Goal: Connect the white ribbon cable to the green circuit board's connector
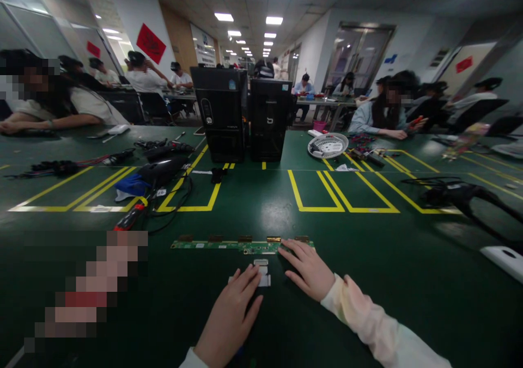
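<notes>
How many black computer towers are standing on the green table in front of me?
2. One black tower stands left of centre at the far side of the green table; the second tower stands just right of it. More may be hidden behind them.

The left hand [231,313] is lying flat, palm down, fingers [247,278] stretched forward together. The right hand [308,270] is reaching in from the right, fingers spread, in a pale sleeve.
</notes>
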Available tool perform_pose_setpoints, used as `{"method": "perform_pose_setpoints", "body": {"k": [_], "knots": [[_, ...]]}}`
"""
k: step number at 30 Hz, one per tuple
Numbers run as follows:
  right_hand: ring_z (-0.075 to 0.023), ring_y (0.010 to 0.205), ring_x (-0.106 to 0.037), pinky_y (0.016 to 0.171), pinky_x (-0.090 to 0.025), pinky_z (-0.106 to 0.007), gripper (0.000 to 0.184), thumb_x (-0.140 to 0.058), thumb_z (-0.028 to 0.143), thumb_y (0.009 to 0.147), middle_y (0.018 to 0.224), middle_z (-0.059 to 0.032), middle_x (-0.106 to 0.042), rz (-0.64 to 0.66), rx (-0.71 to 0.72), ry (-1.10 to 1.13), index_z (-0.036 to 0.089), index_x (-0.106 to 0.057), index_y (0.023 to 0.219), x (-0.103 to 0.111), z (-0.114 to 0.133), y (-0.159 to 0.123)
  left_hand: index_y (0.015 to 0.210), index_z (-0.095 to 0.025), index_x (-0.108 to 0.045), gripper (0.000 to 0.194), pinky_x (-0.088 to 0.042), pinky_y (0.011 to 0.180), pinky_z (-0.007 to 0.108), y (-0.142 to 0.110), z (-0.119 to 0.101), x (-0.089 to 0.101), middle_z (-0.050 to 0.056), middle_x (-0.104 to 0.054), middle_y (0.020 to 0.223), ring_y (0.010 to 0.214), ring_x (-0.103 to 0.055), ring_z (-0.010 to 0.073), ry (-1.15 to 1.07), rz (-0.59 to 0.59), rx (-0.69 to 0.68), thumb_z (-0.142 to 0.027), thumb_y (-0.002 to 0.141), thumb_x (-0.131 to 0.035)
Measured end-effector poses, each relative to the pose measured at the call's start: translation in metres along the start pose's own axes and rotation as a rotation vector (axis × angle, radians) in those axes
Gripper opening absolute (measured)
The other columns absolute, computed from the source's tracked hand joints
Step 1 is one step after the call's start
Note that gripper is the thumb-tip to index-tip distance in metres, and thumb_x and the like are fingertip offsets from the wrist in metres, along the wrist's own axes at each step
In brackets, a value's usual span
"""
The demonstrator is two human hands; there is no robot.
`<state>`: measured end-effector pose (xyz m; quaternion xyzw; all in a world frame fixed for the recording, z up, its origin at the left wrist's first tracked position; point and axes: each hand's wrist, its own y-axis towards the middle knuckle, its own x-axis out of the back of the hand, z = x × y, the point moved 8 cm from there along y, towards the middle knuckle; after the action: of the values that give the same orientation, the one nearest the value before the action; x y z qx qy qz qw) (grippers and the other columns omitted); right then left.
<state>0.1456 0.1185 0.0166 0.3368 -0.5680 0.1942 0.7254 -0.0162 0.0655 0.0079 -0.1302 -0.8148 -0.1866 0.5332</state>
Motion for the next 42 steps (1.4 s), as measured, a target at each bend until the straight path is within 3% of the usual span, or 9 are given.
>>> {"method": "perform_pose_setpoints", "body": {"k": [6, 12, 25, 35, 42], "knots": [[-0.0254, 0.128, -0.038, 0.104, -0.036, -0.047, 0.049, -0.042, 0.038, 0.092, 0.139, -0.0144, -0.044, 0.041, 0.002, 0.035, 0.015, -0.044, 0.135, -0.006, 0.003, 0.0, 0.133, -0.021, -0.046, 0.042, -0.039, 0.105, 0.05, 0.016, -0.027, -0.002, 0.007, -0.049, 0.139, 0.128, -0.044, 0.0239, 0.038, 0.016, -0.066, -0.028, 0.092, -0.045], [-0.0247, 0.127, -0.039, 0.104, -0.036, -0.046, 0.048, -0.043, 0.037, 0.092, 0.138, -0.0131, -0.045, 0.054, -0.016, 0.057, 0.017, -0.044, 0.136, -0.004, 0.002, 0.001, 0.128, -0.016, -0.051, 0.038, -0.041, 0.104, 0.048, 0.022, -0.039, -0.002, 0.009, -0.056, 0.132, 0.123, -0.05, 0.0243, 0.086, 0.025, -0.089, -0.024, 0.091, -0.046], [-0.0252, 0.127, -0.038, 0.103, -0.036, -0.048, 0.048, -0.045, 0.034, 0.091, 0.138, -0.0131, -0.045, 0.044, -0.025, 0.104, 0.019, -0.044, 0.136, -0.005, 0.0, 0.001, 0.133, -0.01, -0.046, 0.046, -0.043, 0.102, 0.045, 0.025, -0.047, -0.017, 0.012, -0.048, 0.139, 0.127, -0.045, 0.0265, 0.234, 0.023, -0.048, -0.022, 0.088, -0.049], [-0.0257, 0.128, -0.037, 0.105, -0.034, -0.047, 0.048, -0.045, 0.036, 0.091, 0.139, -0.0123, -0.044, 0.071, -0.03, 0.103, 0.019, -0.044, 0.136, -0.006, 0.0, 0.002, 0.134, -0.012, -0.044, 0.048, -0.045, 0.101, 0.044, 0.022, -0.042, -0.018, 0.011, -0.048, 0.139, 0.127, -0.045, 0.0267, 0.178, -0.034, -0.037, -0.03, 0.09, -0.047], [-0.0256, 0.128, -0.036, 0.105, -0.034, -0.048, 0.048, -0.046, 0.035, 0.09, 0.139, -0.0127, -0.044, 0.076, -0.036, 0.101, 0.018, -0.045, 0.135, -0.006, -0.001, 0.002, 0.135, -0.012, -0.043, 0.048, -0.045, 0.101, 0.045, 0.024, -0.041, -0.019, 0.011, -0.046, 0.141, 0.128, -0.044, 0.0263, 0.176, -0.006, -0.032, -0.031, 0.091, -0.045]]}}
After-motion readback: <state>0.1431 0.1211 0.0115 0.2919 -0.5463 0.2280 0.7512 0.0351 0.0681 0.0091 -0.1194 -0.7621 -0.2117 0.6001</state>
